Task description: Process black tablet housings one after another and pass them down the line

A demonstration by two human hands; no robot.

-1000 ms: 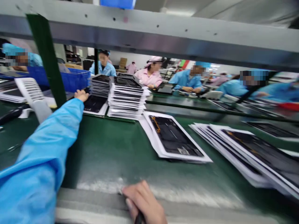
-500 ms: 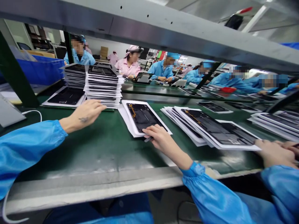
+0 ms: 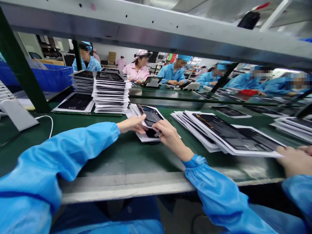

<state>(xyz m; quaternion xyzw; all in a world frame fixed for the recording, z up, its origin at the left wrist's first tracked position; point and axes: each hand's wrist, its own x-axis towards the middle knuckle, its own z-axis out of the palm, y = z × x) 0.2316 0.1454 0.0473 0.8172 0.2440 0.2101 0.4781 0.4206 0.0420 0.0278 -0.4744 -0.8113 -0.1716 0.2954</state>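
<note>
holding the tilted tablet panel (image 3: pixel 149 115) above white paper sheets (image 3: pixel 146 138) on the green surface (image 3: pixel 122 156), the left hand (image 3: pixel 131 124) and right hand (image 3: pixel 170 136) pinch its edges, and a weak pinch could let it slip.

A tall stack of black tablet panels interleaved with white sheets (image 3: pixel 110 94) is rising at eleven o'clock from the right hand (image 3: pixel 172 138), a sloping white-edged pile of panels (image 3: pixel 226 133) is blocking three o'clock, and smooth green bench matting (image 3: pixel 122 156) is stretching open toward eight o'clock.

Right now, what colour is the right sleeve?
The right sleeve is light blue, in the head view.
</note>
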